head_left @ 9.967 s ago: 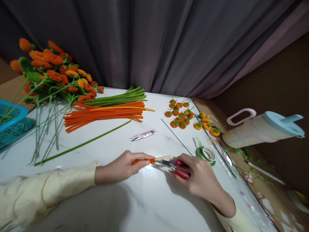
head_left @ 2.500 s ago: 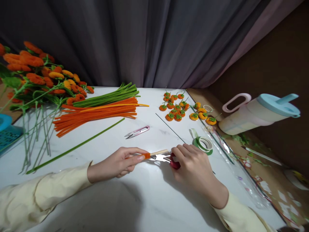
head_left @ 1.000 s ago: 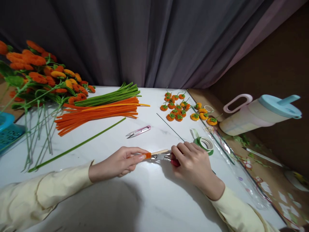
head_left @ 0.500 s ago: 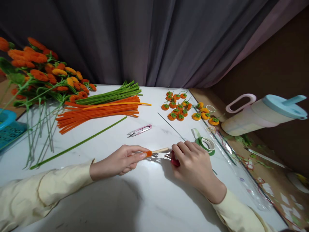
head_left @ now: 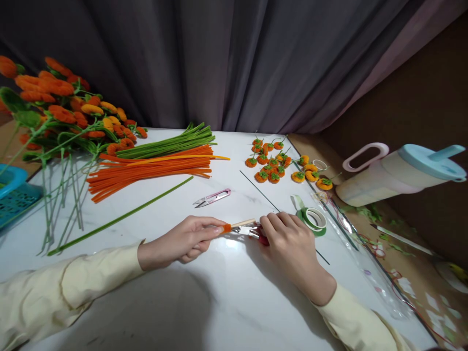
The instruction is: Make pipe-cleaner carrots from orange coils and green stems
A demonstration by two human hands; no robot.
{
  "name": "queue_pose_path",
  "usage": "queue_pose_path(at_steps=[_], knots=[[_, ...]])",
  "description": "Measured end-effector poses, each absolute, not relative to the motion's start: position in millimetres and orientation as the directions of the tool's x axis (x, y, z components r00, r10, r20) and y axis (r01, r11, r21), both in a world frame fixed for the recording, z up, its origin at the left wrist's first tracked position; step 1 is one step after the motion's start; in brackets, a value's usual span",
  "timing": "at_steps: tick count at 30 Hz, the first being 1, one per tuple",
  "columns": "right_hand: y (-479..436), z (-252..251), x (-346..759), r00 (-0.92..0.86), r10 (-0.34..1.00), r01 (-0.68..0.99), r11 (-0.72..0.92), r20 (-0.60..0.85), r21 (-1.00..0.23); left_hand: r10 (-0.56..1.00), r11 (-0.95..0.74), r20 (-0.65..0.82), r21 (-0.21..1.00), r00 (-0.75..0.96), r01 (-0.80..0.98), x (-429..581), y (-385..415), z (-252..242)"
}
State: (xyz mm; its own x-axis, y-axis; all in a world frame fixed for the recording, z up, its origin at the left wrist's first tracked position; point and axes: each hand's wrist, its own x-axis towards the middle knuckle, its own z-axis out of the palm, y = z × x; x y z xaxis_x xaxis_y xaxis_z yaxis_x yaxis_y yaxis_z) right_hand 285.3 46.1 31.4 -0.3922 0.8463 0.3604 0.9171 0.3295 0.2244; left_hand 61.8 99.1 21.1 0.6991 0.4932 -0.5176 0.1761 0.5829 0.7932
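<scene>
My left hand pinches a thin wooden stick with orange pipe cleaner wound round it at my fingertips; the bare end points right. My right hand is closed over red-handled pliers, whose metal jaws lie at the stick's orange part. Both hands rest low on the white marble table near its front middle.
Pink thread snips lie just behind my hands. Orange and green pipe cleaners and finished orange flowers fill the back left; a blue basket sits far left. Small pumpkins, green tape, a thin wire and a jug are right.
Both hands have stayed together on the stick and pliers. Over ten seconds the right hand has turned over the pliers so its handles are mostly hidden. The view shifted slightly.
</scene>
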Motion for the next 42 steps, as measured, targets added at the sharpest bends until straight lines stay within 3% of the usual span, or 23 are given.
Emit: queue_pose_path(at_steps=[12,24,29,37,42], knots=[[52,20,289,-0.417,0.807,0.909,0.359,0.418,0.214,0.507,0.567,-0.520,0.802,0.688,0.188,64,98,20],[60,14,297,-0.497,0.712,0.867,0.400,0.496,0.296,0.451,0.615,-0.563,0.758,0.693,0.215,65,101,25],[60,16,294,-0.481,0.733,0.876,0.386,0.481,0.288,0.462,0.618,-0.560,0.760,0.687,0.204,64,102,25],[57,24,299,-0.352,0.830,0.934,0.341,0.433,0.105,0.472,0.613,-0.547,0.767,0.691,0.189,62,101,25],[53,28,298,-0.372,0.837,0.926,0.363,0.401,0.102,0.469,0.606,-0.543,0.772,0.696,0.194,62,101,24]])
